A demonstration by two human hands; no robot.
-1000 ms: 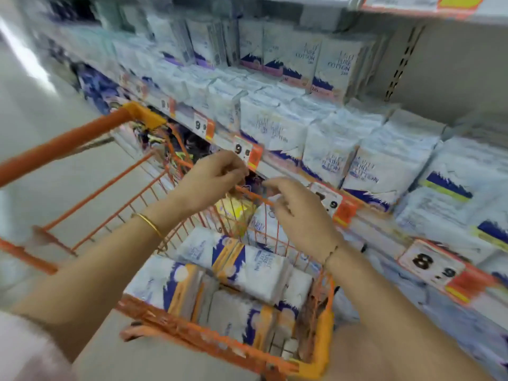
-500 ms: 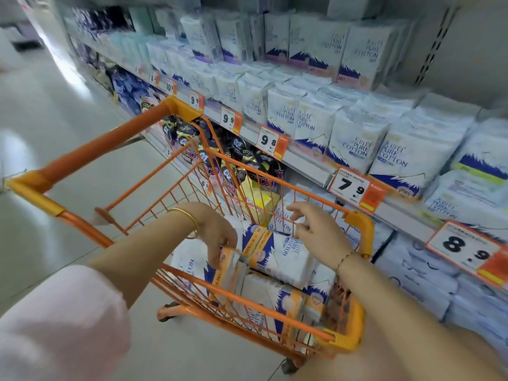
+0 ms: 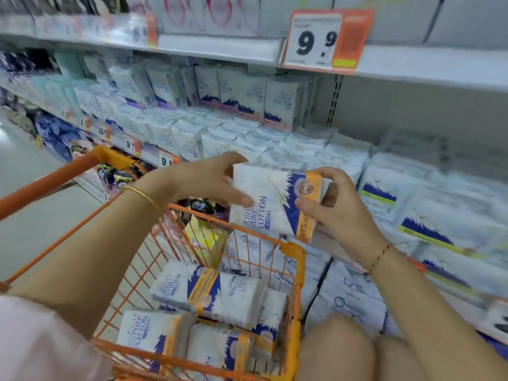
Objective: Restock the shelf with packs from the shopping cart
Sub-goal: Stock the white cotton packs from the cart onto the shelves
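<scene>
A white pack of cotton pads with a blue and orange band [image 3: 270, 200] is held above the orange shopping cart [image 3: 295, 259], in front of the shelf [image 3: 412, 64]. My left hand [image 3: 203, 178] grips its left end, thumb on the front. My right hand [image 3: 336, 209] grips its banded right end with curled fingers. Several similar packs [image 3: 211, 295] lie in the cart's basket. The middle shelf holds rows of white cotton pad packs [image 3: 275, 105], with a bare gap [image 3: 398, 116] to their right.
A large 9.9 price tag [image 3: 324, 41] hangs on the upper shelf edge. Smaller price tags [image 3: 166, 160] line the lower edge. More white packs [image 3: 439, 204] are stacked at the right. Dark packages [image 3: 115, 174] sit beyond the cart. The aisle floor [image 3: 41, 210] lies left.
Both hands have lifted one pack out of the cart and raised it toward the shelf. The camera has tilted up, bringing the upper shelf into view.
</scene>
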